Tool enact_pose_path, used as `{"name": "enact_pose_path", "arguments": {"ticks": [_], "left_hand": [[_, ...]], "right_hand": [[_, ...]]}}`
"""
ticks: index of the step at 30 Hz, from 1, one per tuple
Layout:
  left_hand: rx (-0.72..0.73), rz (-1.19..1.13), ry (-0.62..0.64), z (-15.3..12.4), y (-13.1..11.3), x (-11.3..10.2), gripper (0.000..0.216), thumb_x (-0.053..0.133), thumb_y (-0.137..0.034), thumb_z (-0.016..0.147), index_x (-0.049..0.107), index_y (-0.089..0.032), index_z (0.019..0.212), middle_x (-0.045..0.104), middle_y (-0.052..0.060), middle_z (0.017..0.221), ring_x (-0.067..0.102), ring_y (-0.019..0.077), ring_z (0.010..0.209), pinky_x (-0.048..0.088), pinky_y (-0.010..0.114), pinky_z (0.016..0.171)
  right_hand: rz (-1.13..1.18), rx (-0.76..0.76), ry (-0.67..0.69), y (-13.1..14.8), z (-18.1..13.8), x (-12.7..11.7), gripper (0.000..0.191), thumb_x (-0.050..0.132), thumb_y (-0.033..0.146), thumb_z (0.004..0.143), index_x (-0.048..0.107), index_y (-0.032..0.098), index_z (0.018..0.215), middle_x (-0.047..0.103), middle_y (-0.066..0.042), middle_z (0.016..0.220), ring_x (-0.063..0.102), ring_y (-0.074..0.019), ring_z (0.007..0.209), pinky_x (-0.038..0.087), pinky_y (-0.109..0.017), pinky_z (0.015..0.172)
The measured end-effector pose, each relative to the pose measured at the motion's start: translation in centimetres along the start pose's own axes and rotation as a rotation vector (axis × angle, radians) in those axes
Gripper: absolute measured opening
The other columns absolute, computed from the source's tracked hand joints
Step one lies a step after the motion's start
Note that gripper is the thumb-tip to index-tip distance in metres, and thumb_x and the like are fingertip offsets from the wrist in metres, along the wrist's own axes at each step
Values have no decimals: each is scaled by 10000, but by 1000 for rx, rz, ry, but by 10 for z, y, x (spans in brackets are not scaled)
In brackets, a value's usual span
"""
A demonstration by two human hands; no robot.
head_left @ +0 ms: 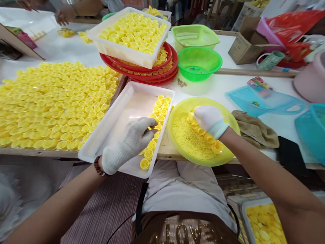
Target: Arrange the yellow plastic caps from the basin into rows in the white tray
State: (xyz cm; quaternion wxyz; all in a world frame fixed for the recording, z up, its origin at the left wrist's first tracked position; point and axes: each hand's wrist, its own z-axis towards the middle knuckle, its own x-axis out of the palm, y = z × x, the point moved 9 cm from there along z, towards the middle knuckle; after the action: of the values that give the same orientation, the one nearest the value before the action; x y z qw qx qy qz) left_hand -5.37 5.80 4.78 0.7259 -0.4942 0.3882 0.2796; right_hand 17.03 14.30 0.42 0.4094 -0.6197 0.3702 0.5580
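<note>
My left hand (135, 140), in a white knit glove with bare fingertips, hovers over a white tray (114, 135). Its fingers are bent, with a gap between thumb and forefinger, beside small yellow plastic cups (151, 145) lined up along the tray's right side. To the right, a yellow bowl (178, 151) holds many small pale yellow pellets (189, 137). My right hand (210, 120), gloved too, is closed over a row of yellow cups (203, 134) lying on the pellets; its fingertips are partly hidden.
Yellow cups (56, 108) cover the table at left. Behind the tray, a filled white tray (122, 52) rests on stacked red trays (162, 75). Green basins (199, 64), a blue scoop (264, 100), a brown cloth (255, 130) and a cardboard box (243, 49) stand around. Another person's hand (63, 15) is at the back.
</note>
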Motion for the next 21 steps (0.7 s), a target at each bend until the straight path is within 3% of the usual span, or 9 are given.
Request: {"name": "enact_pose_path", "arguments": {"ticks": [3, 6, 9, 11, 16, 21], "left_hand": [[137, -32, 18, 38, -31, 32, 156, 527, -174, 894, 683, -174, 895, 726, 68, 888, 665, 204, 841, 530, 348, 812], [159, -44, 120, 78, -47, 75, 194, 497, -109, 873, 682, -161, 853, 713, 79, 870, 658, 215, 856, 519, 360, 834], [103, -34, 169, 112, -52, 109, 115, 559, -119, 825, 667, -161, 825, 701, 85, 861, 655, 243, 880, 512, 379, 859], [79, -49, 175, 127, -54, 122, 62, 606, -191, 817, 661, -162, 812, 698, 85, 838, 654, 254, 863, 517, 385, 847], [76, -102, 220, 131, -53, 127, 160, 614, -169, 749, 681, -158, 894, 727, 51, 888, 651, 197, 822, 536, 320, 798], [35, -366, 233, 99, -45, 104, 385, 584, -117, 727, 659, -156, 1102, 727, 50, 1030, 641, 132, 740, 547, 269, 694]], "right_hand": [[60, 61, -23, -13, -9, -16, 277, 405, 217, 1006, 669, 189, 925, 697, -140, 965, 608, -256, 865, 379, -354, 727], [156, 51, 12, -14, -30, -19, 266, 433, 225, 991, 657, 189, 852, 699, -102, 895, 622, -232, 845, 396, -331, 732], [249, -41, 221, 2, -61, 3, 244, 528, 314, 947, 643, 196, 768, 686, -69, 774, 622, -212, 740, 389, -315, 671], [267, -73, 348, 12, -80, 19, 232, 606, 400, 893, 666, 188, 821, 694, -87, 792, 628, -229, 721, 382, -317, 636], [289, -195, 393, 39, -90, 30, 315, 618, 399, 859, 679, 192, 1089, 710, -123, 998, 669, -250, 814, 419, -307, 651], [481, -269, 397, 45, -76, 39, 169, 628, 215, 779, 666, 190, 941, 732, -68, 923, 656, -215, 809, 445, -286, 681]]}}
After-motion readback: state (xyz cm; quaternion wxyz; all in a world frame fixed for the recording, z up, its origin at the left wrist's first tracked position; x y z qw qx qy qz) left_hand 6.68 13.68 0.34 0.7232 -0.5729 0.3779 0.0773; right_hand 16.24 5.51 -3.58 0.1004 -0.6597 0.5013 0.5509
